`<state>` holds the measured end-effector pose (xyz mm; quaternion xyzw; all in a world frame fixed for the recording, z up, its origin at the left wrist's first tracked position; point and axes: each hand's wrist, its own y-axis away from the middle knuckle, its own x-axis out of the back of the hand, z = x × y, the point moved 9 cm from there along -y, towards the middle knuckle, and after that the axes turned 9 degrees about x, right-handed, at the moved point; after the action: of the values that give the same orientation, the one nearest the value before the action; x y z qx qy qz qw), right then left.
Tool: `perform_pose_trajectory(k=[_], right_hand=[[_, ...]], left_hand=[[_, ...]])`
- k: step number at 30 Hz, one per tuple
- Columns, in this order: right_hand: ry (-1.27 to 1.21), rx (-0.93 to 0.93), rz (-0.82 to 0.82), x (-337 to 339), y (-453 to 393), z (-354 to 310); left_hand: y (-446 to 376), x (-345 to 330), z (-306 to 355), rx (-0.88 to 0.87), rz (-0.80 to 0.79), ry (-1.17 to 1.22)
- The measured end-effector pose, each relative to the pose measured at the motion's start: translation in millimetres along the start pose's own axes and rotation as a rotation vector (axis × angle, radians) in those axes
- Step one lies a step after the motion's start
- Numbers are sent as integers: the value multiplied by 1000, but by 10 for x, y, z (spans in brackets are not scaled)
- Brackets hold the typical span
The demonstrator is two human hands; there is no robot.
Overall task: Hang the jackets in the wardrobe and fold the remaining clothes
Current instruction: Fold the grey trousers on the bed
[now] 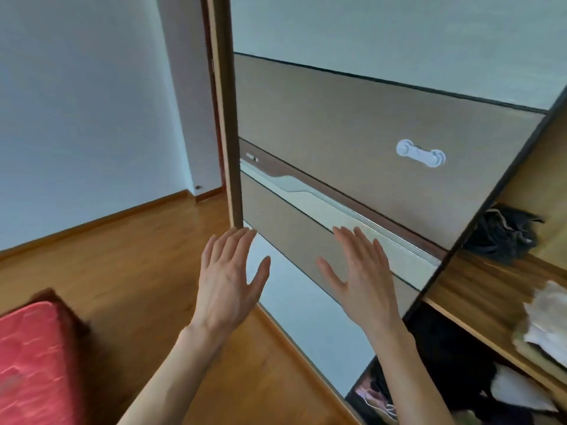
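The wardrobe's sliding door [368, 124], brown and pale grey panels with a white plastic latch [421, 153], fills the upper right. My left hand [228, 280] and my right hand [362, 277] are raised in front of it, fingers spread, palms toward the door, holding nothing. Whether they touch it I cannot tell. At the right the wardrobe stands open: a dark bundled garment [503, 233] lies on an upper wooden shelf [478, 289], pale folded cloth [543, 326] sits on that shelf, and dark and white clothes [454, 363] are piled below.
A red patterned mattress or bed corner [33, 360] sits at the lower left. Wooden floor [129, 256] runs to a white wall [79, 102] with a wooden skirting. A door frame edge [225, 111] stands upright left of the wardrobe.
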<state>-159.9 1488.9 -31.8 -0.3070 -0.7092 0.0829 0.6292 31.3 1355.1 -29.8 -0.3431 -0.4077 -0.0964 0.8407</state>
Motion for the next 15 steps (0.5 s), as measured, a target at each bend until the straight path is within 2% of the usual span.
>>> perform_pose_trajectory(k=[8, 15], right_hand=[[-133, 263, -111, -885, -947, -1292], [-331, 486, -104, -1590, -1925, -2361]], left_hand=[[-215, 717, -1406, 207, 129, -202], [-499, 1132, -2494, 385, 233, -351]])
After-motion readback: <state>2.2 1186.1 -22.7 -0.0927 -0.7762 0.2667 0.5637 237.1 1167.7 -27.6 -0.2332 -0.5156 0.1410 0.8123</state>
